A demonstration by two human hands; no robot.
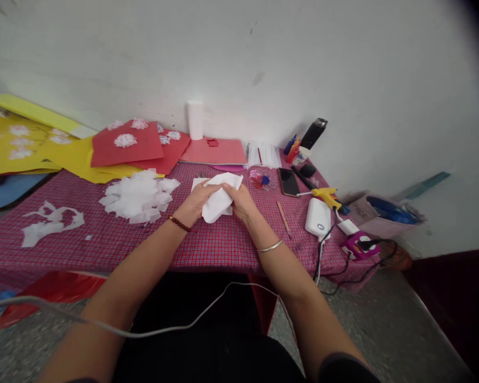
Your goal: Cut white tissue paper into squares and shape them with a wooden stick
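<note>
A folded white tissue paper is held between both hands above the middle of the checked tablecloth. My left hand, with a dark beaded bracelet at the wrist, grips its left side. On the right side, my right hand, with a metal bangle, presses the paper between thumb and fingers. More white paper shows partly behind and under the hands. A heap of white paper pieces lies to the left, and beyond it a torn, stringy white scrap.
Red sheets with paper blossoms and yellow sheets lie at the back left. On the right are a phone, a yellow glue gun, a white power bank, a purple socket block and cables. A white cable crosses my lap.
</note>
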